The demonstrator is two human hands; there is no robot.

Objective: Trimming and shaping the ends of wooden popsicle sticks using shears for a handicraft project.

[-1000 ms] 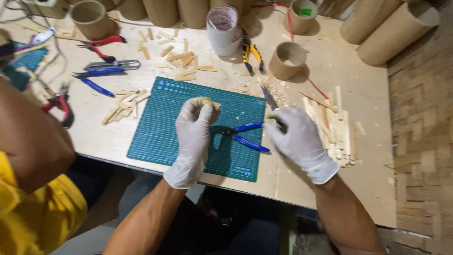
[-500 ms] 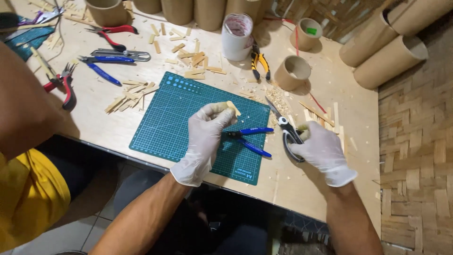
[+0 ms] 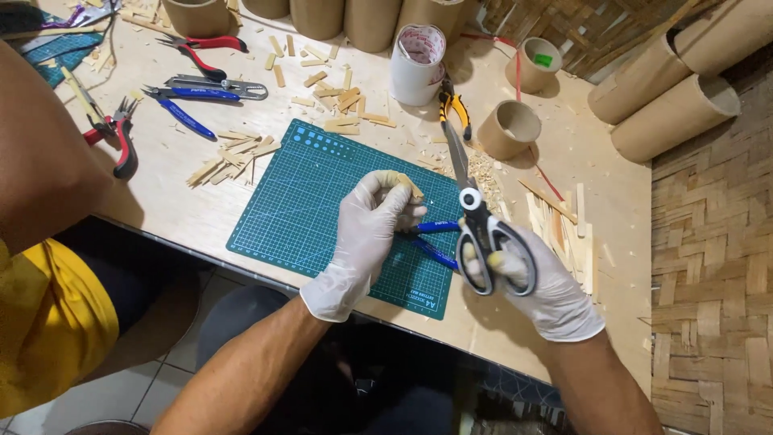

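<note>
Cutting step in hand. Over the green cutting mat (image 3: 306,209), left hand (image 3: 362,242) pinches a small wooden piece (image 3: 407,185); right hand (image 3: 535,282) grips scissors (image 3: 483,234), blades apparently closed. Next: open them onto the piece.

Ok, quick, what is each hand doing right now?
Left hand: closed on a small pale wooden piece.
Right hand: closed on black-handled steel scissors.

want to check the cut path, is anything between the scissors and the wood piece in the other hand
Nothing visible. The scissors in the right hand sit beside the wood piece pinched by the left hand, with open space between them.
</note>
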